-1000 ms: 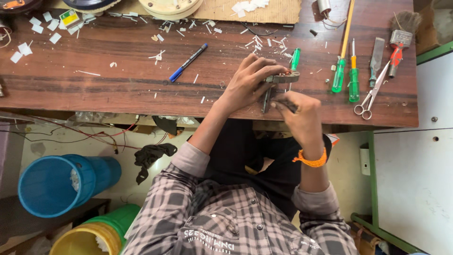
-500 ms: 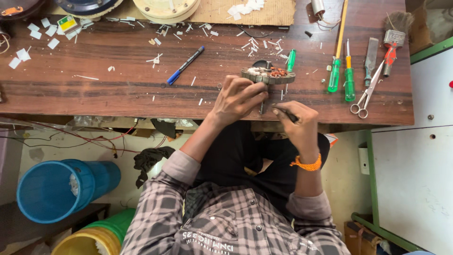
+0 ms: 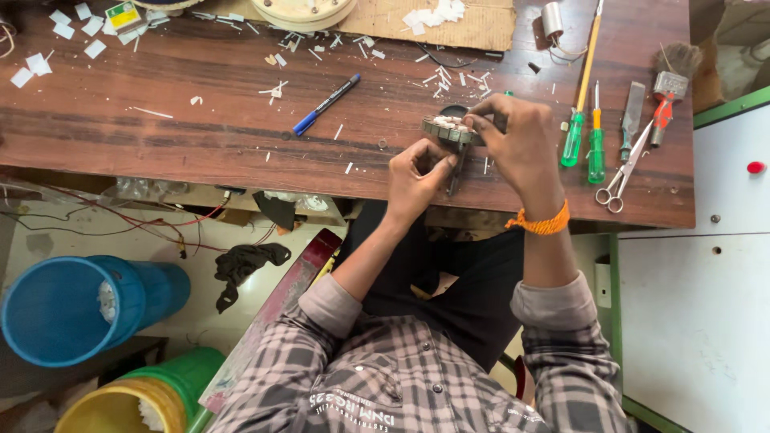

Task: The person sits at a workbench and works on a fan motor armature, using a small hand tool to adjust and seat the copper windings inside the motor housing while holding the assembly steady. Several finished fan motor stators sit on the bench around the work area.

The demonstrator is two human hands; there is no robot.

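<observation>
A round toothed motor core (image 3: 446,128) is gripped by the right hand (image 3: 521,144) above the surface (image 3: 200,120); a thin tool (image 3: 454,172), at six o'clock, is pinched by the left hand (image 3: 413,176); work appears midway, slots partly filled

Bench (image 3: 200,136): carries all tools and parts.
Round toothed motor part (image 3: 446,128): near the bench's front edge, held between left hand (image 3: 415,178) below it and right hand (image 3: 517,140) at its right.
Marker pen (image 3: 326,105): lies on the bench, left of the motor part, well apart.
Two screwdrivers (image 3: 584,140): side by side, just right of the right hand.
Scissors (image 3: 622,175): right of the screwdrivers, near the front edge.
Chisel (image 3: 632,112): between screwdrivers and scissors, farther back.
Cardboard sheet (image 3: 449,24): at the bench's back edge.
Two buckets (image 3: 80,305): on the floor, below the bench, to the left.
</observation>
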